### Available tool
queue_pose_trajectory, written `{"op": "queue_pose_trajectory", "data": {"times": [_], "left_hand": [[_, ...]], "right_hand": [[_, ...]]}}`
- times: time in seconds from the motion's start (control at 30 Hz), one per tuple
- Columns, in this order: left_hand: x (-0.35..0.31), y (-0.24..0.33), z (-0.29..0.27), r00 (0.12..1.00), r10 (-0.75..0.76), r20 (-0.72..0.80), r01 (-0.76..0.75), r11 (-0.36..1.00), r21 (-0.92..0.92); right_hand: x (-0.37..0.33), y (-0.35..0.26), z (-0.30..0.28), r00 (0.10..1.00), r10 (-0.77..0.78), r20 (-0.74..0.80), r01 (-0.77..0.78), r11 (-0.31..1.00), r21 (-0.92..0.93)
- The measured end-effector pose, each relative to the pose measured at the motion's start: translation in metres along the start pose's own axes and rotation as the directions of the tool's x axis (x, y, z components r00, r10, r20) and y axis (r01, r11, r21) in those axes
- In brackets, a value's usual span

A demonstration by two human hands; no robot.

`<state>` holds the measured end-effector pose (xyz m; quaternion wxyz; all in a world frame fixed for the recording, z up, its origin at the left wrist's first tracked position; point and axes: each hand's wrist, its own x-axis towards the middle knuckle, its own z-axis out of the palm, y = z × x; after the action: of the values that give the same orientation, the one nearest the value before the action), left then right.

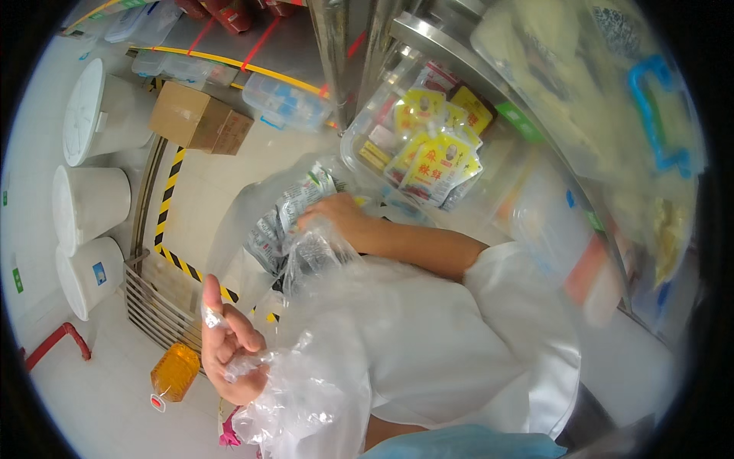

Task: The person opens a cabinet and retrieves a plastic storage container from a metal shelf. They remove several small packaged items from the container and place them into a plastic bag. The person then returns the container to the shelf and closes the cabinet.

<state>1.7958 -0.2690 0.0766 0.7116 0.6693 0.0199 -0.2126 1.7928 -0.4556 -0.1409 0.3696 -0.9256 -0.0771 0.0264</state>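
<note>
My left hand, at the lower left, has its fingers curled into the crumpled rim of a large clear plastic bag, one digit pointing up. The bag spreads across my white apron. Farther up, my right hand reaches in from the right, its fingers bent over silver-grey printed packets at the bag's mouth. How many packets it grips is hidden by plastic and fingers. Just right of that hand, a clear plastic bin contains several yellow printed sachets.
A cardboard box and a lidded clear container stand by a steel shelf. White tubs line the left wall, near an orange-yellow jug. At right, clear bags rest on a metal rack.
</note>
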Motion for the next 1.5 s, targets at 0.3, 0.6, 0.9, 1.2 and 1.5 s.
{"op": "queue_pose_trajectory", "data": {"times": [0.3,0.6,0.9,1.2,1.5], "left_hand": [[0.012,0.003,0.012,0.995,-0.043,-0.095,0.047,0.998,0.038],[0.016,0.013,0.003,0.998,-0.058,0.033,0.058,0.998,0.019],[0.004,0.032,0.005,0.941,-0.057,0.333,0.045,0.998,0.044],[0.005,0.024,-0.019,0.911,0.12,0.395,-0.115,0.993,-0.038],[0.018,0.011,-0.007,0.937,-0.071,0.342,0.072,0.997,0.01]], "right_hand": [[-0.124,0.027,-0.161,0.887,-0.095,-0.451,-0.032,0.964,-0.265],[-0.134,0.098,-0.129,0.973,0.223,0.063,-0.186,0.913,-0.362],[0.063,0.039,0.0,0.969,-0.238,0.071,0.229,0.967,0.11],[0.101,0.014,-0.016,0.924,-0.145,0.353,0.138,0.989,0.045],[-0.001,0.05,0.008,0.99,-0.028,-0.136,0.018,0.997,-0.071]]}}
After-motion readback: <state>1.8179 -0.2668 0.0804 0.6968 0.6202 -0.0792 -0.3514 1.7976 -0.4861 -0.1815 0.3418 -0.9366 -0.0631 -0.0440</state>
